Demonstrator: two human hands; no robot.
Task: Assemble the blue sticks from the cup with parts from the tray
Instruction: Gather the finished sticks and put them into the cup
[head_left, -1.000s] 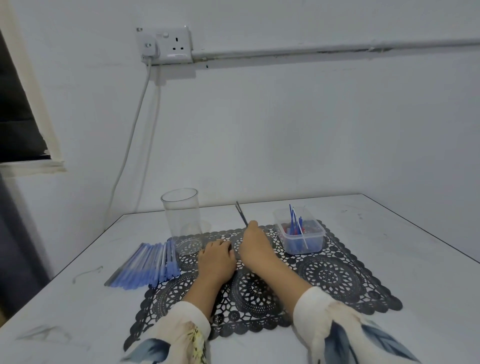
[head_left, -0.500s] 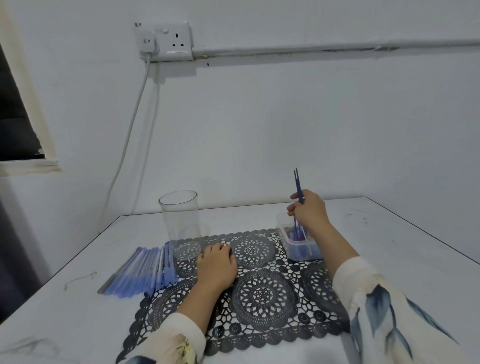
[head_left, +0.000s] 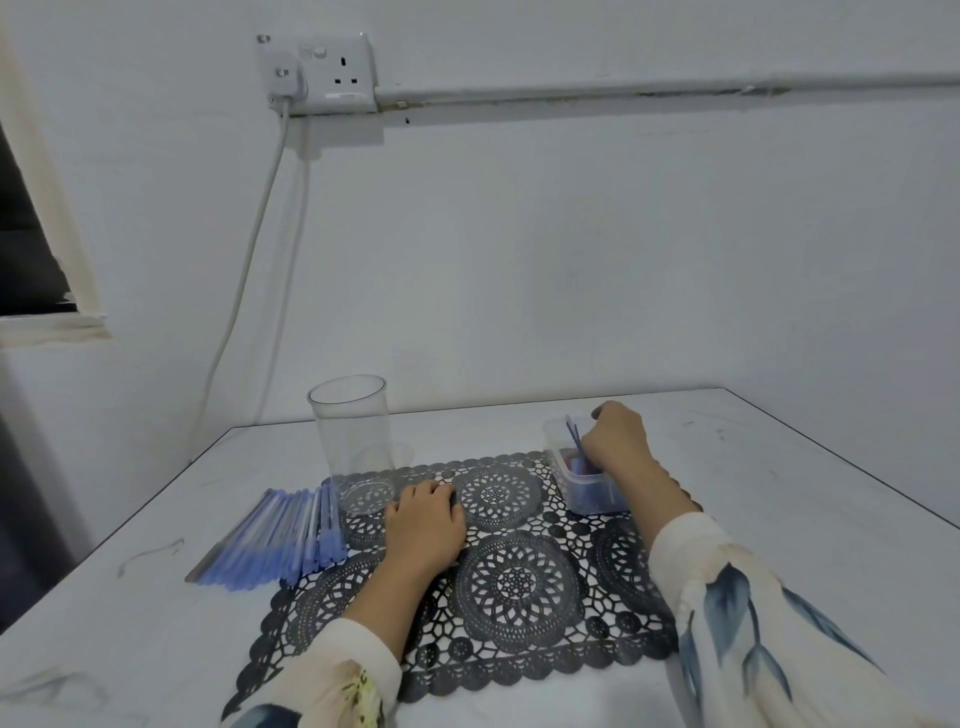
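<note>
Our right hand (head_left: 618, 441) has come down from above the tray (head_left: 587, 496) and now sits in its far right side, fingers curled, with a thin blue piece (head_left: 573, 434) standing just left of them; we cannot tell whether the hand grips it. We rest our left hand (head_left: 426, 522) on the dark lace mat (head_left: 519, 582), fingers loosely curled and holding nothing, just beside the base of the clear cup (head_left: 350, 431). We see the blue sticks (head_left: 275, 543) lying in a row on the table (head_left: 779, 493), at the mat's left edge, near the cup.
</note>
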